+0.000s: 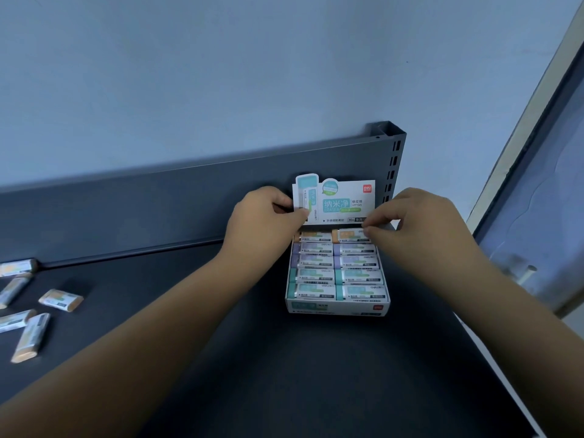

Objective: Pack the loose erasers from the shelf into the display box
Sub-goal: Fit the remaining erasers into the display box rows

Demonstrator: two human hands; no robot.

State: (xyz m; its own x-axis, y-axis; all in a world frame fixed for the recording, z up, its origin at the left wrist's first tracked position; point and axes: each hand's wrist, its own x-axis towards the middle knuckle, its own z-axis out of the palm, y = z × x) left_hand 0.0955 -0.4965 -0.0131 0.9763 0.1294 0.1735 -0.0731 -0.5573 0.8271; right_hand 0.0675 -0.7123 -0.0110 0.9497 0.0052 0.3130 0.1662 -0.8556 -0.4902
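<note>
Box sits right of centre in the frame on the dark grey shelf, its back against the shelf's back panel. Its printed card stands upright at the rear. Left hand is at the card's left edge, thumb on the front and fingers curled behind, clamped on it. Right hand is at the box's rear right corner, thumb and fingertips pinched on an orange eraser in the back row, right column. That eraser sits a bit tilted and higher than its neighbour. Cannot tell if it is fully seated. The box shows 2 columns of 5 rows: orange at the back, then 2 purple rows, then 2 teal rows at the front, all lying flat with labels up. Loose erasers, 5 of them and all orange, lie scattered on the shelf at the left edge of the frame, well apart from the box. 1 lies against the back panel, the rest at mixed angles. A pale wall fills the upper frame.
</note>
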